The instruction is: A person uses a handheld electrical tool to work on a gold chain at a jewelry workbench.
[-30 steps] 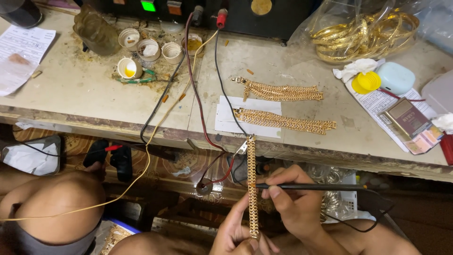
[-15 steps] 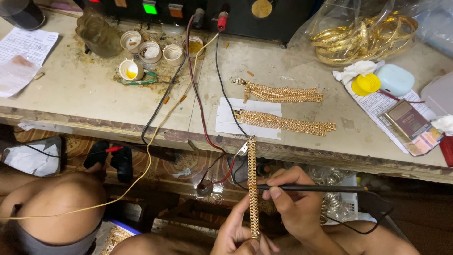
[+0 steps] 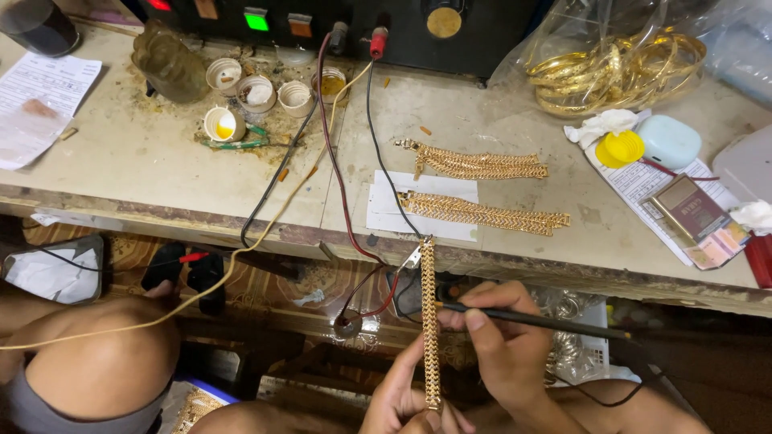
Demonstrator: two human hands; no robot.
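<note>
Worktop: I see a worn, stained pale surface with a chipped front edge.
Back edge: a black power unit with leads running forward.
Left side: a printed paper sheet, a grimy jar, and small white cups clustered in residue.
Middle: two gold chain bracelets, the nearer one lying on a white paper slip.
Right side: I make out a clear bag of gold bangles, a yellow cap, a pale blue case, and a small booklet.

Clear bag back right; brown packet right.
</note>
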